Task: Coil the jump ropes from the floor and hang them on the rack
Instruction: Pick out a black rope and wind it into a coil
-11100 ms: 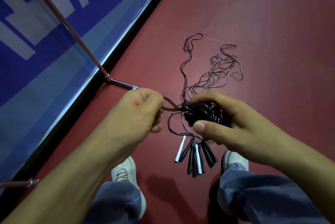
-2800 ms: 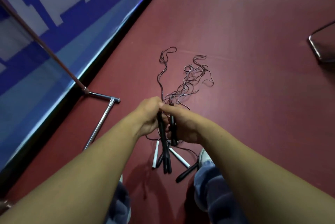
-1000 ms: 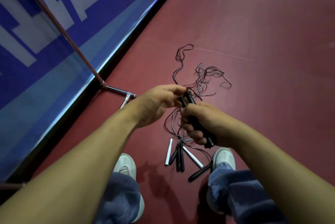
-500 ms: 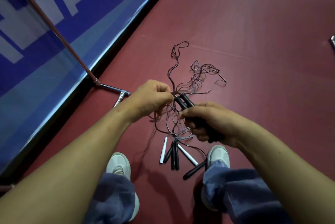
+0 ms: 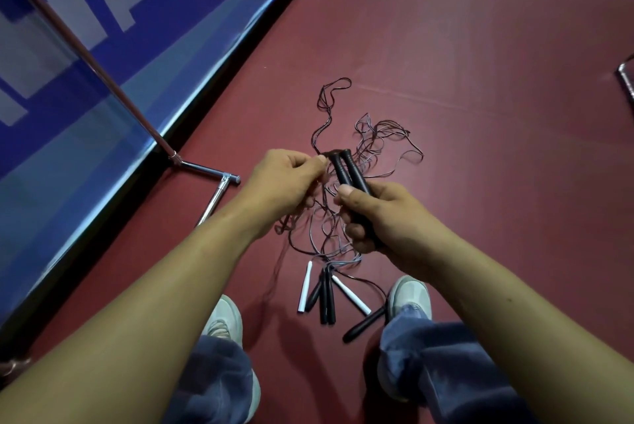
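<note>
Handles point(image 5: 350, 176) now paired in your right hand point(image 5: 380, 218); left hand point(image 5: 284, 180) has moved in, pinching the cord point(image 5: 329, 218) at their tips. Coiling looks ready to begin. Other ropes point(image 5: 322, 293) lie on the floor point(image 5: 480, 115); rack point(image 5: 202, 170) stands left.

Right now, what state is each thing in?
Left hand: pinching cord.
Right hand: gripping two black handles.
Cords: tangled, uncoiled, on the floor.
Spare handles: lying on the floor between the shoes.
Rack: no rope visible on it.
</note>
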